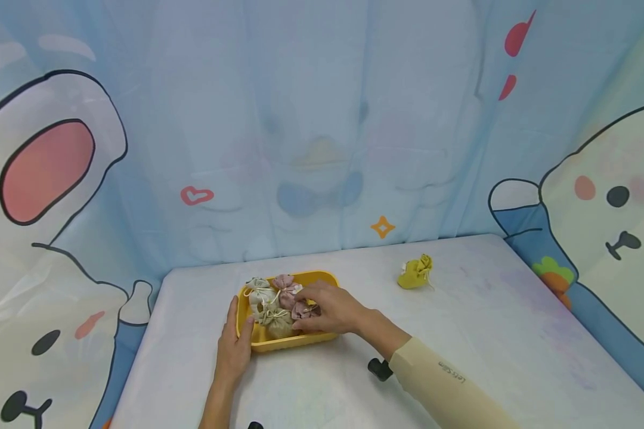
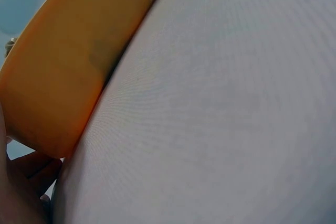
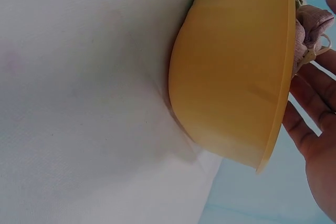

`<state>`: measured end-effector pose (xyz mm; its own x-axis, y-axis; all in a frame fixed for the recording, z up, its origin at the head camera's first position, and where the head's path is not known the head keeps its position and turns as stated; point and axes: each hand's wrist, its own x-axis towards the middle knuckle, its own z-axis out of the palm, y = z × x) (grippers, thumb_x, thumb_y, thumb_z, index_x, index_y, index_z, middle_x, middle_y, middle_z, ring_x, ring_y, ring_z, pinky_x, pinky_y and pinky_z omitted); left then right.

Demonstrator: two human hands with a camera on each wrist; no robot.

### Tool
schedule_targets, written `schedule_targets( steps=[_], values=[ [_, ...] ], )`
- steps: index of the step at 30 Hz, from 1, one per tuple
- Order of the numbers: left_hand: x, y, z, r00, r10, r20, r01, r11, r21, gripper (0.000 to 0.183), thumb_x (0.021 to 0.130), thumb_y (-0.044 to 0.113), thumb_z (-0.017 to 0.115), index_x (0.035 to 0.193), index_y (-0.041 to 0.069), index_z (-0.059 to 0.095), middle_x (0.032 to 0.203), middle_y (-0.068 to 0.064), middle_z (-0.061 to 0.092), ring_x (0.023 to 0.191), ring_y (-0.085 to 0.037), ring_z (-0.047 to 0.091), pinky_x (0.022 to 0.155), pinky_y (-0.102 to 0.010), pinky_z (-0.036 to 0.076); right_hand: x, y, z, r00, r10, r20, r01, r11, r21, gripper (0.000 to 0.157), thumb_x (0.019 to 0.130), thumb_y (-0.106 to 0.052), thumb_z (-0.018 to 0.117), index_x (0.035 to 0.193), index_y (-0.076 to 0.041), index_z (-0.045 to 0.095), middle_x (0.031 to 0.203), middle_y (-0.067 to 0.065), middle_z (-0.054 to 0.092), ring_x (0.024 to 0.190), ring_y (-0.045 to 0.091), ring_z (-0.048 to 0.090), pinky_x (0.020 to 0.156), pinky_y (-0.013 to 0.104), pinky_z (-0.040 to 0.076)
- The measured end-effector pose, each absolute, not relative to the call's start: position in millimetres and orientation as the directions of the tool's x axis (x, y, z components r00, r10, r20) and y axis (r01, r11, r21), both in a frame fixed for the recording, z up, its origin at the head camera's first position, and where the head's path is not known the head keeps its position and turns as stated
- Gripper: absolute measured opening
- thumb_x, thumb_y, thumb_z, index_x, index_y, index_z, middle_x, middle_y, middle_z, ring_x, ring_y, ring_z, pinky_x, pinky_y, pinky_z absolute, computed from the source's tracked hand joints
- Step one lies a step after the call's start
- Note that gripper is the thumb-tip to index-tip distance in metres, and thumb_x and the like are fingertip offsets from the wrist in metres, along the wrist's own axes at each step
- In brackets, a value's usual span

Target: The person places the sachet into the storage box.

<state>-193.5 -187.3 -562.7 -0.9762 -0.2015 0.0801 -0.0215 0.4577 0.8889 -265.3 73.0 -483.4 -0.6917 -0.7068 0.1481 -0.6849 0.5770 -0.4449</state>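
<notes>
A yellow tray (image 1: pixel 276 344) sits on the table with several small drawstring pouches inside: a pale grey one (image 1: pixel 261 294), a pink one (image 1: pixel 285 289), an olive one (image 1: pixel 280 325) and a mauve one (image 1: pixel 303 310). My left hand (image 1: pixel 233 351) grips the tray's left side, its thumb by the rim. Over the right part of the tray, my right hand (image 1: pixel 330 307) surrounds the mauve pouch, partly hiding it. In the right wrist view its fingers (image 3: pixel 315 90) are spread and fairly straight beside the mauve pouch (image 3: pixel 310 27), the thumb apart from it.
A yellow-green drawstring pouch (image 1: pixel 415 272) stands on the white table (image 1: pixel 461 333), right of and behind the tray. One black object (image 1: pixel 380 369) lies near the right forearm, another (image 1: pixel 255 425) at the bottom edge. A printed curtain (image 1: pixel 311 119) hangs behind.
</notes>
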Motion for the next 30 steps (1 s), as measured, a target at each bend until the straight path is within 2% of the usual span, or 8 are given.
schedule_targets(
  steps=[5,11,14,18,24,30],
  values=[
    [-193.0,-187.5,-561.9,-0.977,-0.2,0.076,-0.024,0.454,0.89,0.067,0.111,0.041,0.045,0.169,0.024,0.016,0.174,-0.01,0.021,0.159,-0.042,0.02,0.127,-0.066,0.015,-265.8,72.8,-481.6,-0.682,-0.703,0.202,-0.703,0.553,-0.447,0.048,0.097,-0.054,0.069,0.128,-0.018,0.071,0.123,-0.006,0.07,0.114,0.021,0.063,0.09,0.038,0.054],
    [-193.1,-187.3,-561.5,-0.977,-0.201,0.071,-0.028,0.451,0.892,0.067,0.112,0.039,0.045,0.169,0.023,0.016,0.174,-0.011,0.022,0.158,-0.044,0.021,0.127,-0.066,0.016,-264.1,76.6,-479.8,-0.715,-0.663,0.22,-0.681,0.59,-0.434,0.044,0.102,-0.045,0.064,0.133,-0.014,0.069,0.132,0.001,0.07,0.125,0.022,0.062,0.104,0.045,0.053],
    [-193.0,-187.4,-561.5,-0.977,-0.201,0.073,-0.026,0.45,0.893,0.067,0.112,0.039,0.045,0.169,0.022,0.016,0.174,-0.011,0.022,0.158,-0.044,0.021,0.127,-0.066,0.016,-264.6,78.6,-481.1,-0.743,-0.623,0.243,-0.66,0.624,-0.418,0.044,0.103,-0.044,0.064,0.133,-0.012,0.068,0.133,0.003,0.07,0.128,0.026,0.061,0.109,0.051,0.05],
    [-192.6,-187.6,-561.6,-0.977,-0.201,0.076,-0.023,0.45,0.893,0.067,0.112,0.038,0.045,0.169,0.021,0.016,0.174,-0.011,0.021,0.158,-0.043,0.021,0.127,-0.065,0.016,-266.9,80.4,-483.2,-0.768,-0.57,0.293,-0.64,0.661,-0.391,0.041,0.102,-0.042,0.065,0.131,-0.012,0.069,0.132,0.005,0.07,0.125,0.028,0.061,0.11,0.054,0.046],
    [-192.4,-187.4,-561.8,-0.978,-0.196,0.073,-0.022,0.445,0.895,0.067,0.112,0.038,0.045,0.169,0.021,0.016,0.174,-0.011,0.02,0.159,-0.043,0.02,0.127,-0.064,0.017,-270.4,84.7,-483.6,-0.81,-0.452,0.374,-0.583,0.683,-0.44,0.044,0.103,-0.042,0.065,0.133,-0.011,0.068,0.14,0.009,0.065,0.132,0.032,0.056,0.115,0.059,0.039],
    [-193.4,-187.8,-562.0,-0.978,-0.193,0.078,-0.016,0.444,0.896,0.067,0.112,0.038,0.045,0.169,0.02,0.016,0.174,-0.011,0.02,0.159,-0.042,0.02,0.128,-0.063,0.017,-274.8,91.6,-486.5,-0.823,-0.364,0.436,-0.543,0.73,-0.415,0.047,0.102,-0.043,0.065,0.135,-0.01,0.066,0.147,0.012,0.061,0.137,0.035,0.052,0.121,0.063,0.029]
  ],
)
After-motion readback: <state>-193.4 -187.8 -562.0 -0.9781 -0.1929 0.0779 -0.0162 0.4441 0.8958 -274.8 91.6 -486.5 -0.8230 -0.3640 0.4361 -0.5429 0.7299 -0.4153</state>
